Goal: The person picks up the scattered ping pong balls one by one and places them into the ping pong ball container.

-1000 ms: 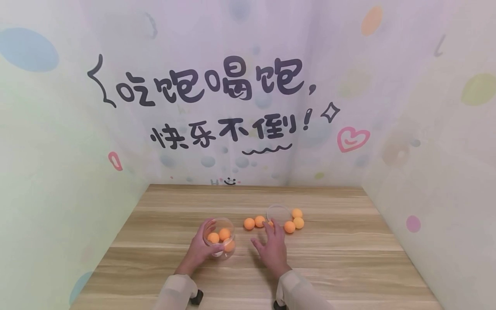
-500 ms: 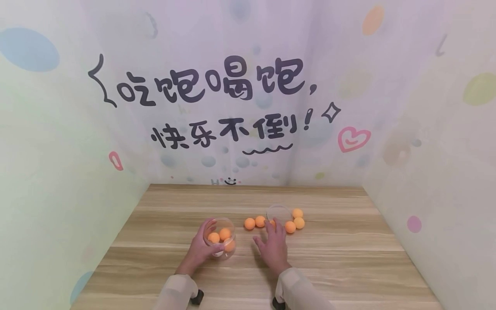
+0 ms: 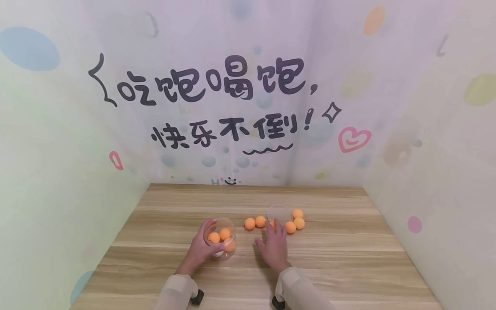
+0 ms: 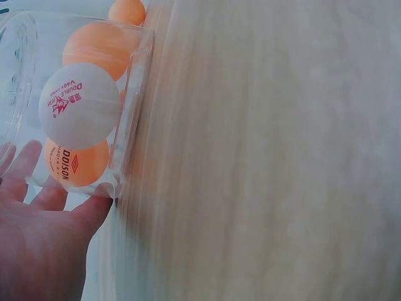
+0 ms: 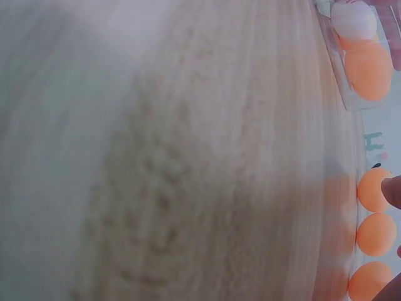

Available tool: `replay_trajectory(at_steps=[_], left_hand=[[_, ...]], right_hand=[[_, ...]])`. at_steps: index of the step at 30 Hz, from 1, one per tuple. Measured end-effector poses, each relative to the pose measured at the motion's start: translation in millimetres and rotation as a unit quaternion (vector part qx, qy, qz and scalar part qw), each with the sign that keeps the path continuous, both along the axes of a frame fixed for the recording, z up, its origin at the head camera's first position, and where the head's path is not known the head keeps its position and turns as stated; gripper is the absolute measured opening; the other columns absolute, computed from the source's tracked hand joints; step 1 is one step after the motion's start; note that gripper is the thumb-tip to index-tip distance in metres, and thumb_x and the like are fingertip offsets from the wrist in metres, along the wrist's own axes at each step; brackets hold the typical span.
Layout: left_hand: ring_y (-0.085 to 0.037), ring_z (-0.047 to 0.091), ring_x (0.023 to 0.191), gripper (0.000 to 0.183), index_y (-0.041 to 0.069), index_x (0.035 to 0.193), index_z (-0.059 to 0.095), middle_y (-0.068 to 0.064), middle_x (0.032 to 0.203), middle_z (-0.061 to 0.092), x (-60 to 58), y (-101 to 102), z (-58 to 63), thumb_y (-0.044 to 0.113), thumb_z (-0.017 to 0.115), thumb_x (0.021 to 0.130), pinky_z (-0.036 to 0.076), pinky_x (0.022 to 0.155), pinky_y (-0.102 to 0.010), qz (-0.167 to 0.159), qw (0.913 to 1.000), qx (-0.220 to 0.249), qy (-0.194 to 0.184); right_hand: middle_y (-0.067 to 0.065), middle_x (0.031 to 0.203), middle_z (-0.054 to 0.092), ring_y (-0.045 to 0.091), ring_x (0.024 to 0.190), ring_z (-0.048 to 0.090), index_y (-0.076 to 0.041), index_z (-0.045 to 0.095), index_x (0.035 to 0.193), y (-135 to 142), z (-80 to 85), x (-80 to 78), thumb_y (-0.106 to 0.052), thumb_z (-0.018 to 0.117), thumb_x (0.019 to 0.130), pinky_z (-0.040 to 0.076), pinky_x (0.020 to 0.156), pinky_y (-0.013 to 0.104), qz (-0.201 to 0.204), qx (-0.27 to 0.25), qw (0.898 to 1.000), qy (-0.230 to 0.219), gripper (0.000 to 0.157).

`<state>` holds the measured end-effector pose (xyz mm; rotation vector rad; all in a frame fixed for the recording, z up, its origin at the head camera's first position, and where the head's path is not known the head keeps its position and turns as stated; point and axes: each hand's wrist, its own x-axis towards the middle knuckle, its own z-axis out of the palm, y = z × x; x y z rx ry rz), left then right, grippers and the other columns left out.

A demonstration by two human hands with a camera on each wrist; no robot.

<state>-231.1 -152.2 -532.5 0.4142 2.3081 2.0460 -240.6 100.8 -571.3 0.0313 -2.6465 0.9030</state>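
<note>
My left hand [image 3: 199, 249] grips a clear plastic jar [image 3: 219, 221] from its left side, thumb across the near wall. Inside lie orange ping-pong balls [image 3: 224, 234] and a white ping-pong ball [image 4: 80, 105] with red print. Seen from the left wrist, the fingers curve against the jar's wall. Further right, my right hand [image 3: 276, 249] reaches over the table with thumb and fingers spread apart. Its fingertips are right at an orange ping-pong ball [image 3: 273, 224], which they partly hide. In the right wrist view only bits of the fingers [image 5: 393, 191] show, overlapping a ball.
Two orange balls [image 3: 255, 222] lie left of the right hand's fingertips. Three more balls [image 3: 290, 227] are grouped to the right. Behind the fingers lies a clear round lid-like piece [image 3: 279, 206]. The wooden table [image 3: 174, 206] meets printed walls at the back and sides.
Almost nothing moves. The right hand's fingers shift very slightly at the orange ball; the left hand and jar stay where they were.
</note>
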Motion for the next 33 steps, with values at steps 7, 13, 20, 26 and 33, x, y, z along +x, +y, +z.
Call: replay_trajectory(at_steps=[7,13,20,26,33], left_hand=[[-0.041,0.028,0.139,0.088,0.01,0.147,0.033,-0.019,0.153,0.032,-0.5,0,1.5,0.008,0.084,0.075,0.036,0.105,-0.055,-0.005,0.9999,-0.009,-0.003],[-0.041,0.028,0.139,0.089,0.01,0.147,0.032,-0.02,0.153,0.031,-1.7,0,-1.4,0.007,0.084,0.074,0.037,0.104,-0.055,0.002,1.0,-0.008,-0.003],[-0.036,0.031,0.139,0.089,0.017,0.146,0.034,-0.015,0.153,0.033,-12.9,-2,-26.4,0.01,0.085,0.074,0.038,0.104,-0.053,0.017,0.9998,-0.012,0.001],[-0.032,0.033,0.139,0.089,0.02,0.146,0.036,-0.009,0.152,0.036,-14.0,-2,-30.4,0.016,0.086,0.073,0.04,0.104,-0.049,0.023,0.9995,-0.017,0.01],[-0.029,0.033,0.139,0.089,0.025,0.145,0.036,-0.006,0.153,0.036,-13.0,-2,-28.8,0.018,0.087,0.072,0.037,0.106,-0.05,0.024,0.9995,-0.02,-0.001]], right_hand=[[0.022,0.146,0.035,0.042,0.132,0.031,-0.006,0.055,0.133,0,-2.1,-1.1,-0.027,0.08,0.08,0.036,0.102,0.058,-0.008,-0.017,0.999,-0.027,0.062],[0.022,0.146,0.036,0.042,0.132,0.032,-0.006,0.056,0.13,0,-2.5,-1.9,-0.025,0.079,0.081,0.036,0.102,0.059,-0.008,-0.021,0.999,-0.041,0.058],[0.022,0.144,0.039,0.044,0.128,0.037,-0.006,0.058,0.124,1,-1.7,-0.9,-0.022,0.079,0.08,0.04,0.097,0.061,-0.005,-0.01,0.999,-0.041,0.052],[0.022,0.143,0.04,0.043,0.128,0.038,-0.007,0.059,0.122,2,-2.1,-0.7,-0.019,0.079,0.078,0.041,0.094,0.062,-0.002,-0.003,0.999,-0.034,0.05],[0.022,0.14,0.043,0.043,0.127,0.04,-0.008,0.061,0.119,3,-3.1,-1.3,-0.017,0.079,0.076,0.041,0.094,0.062,0.0,0.002,1.0,-0.025,0.047]])
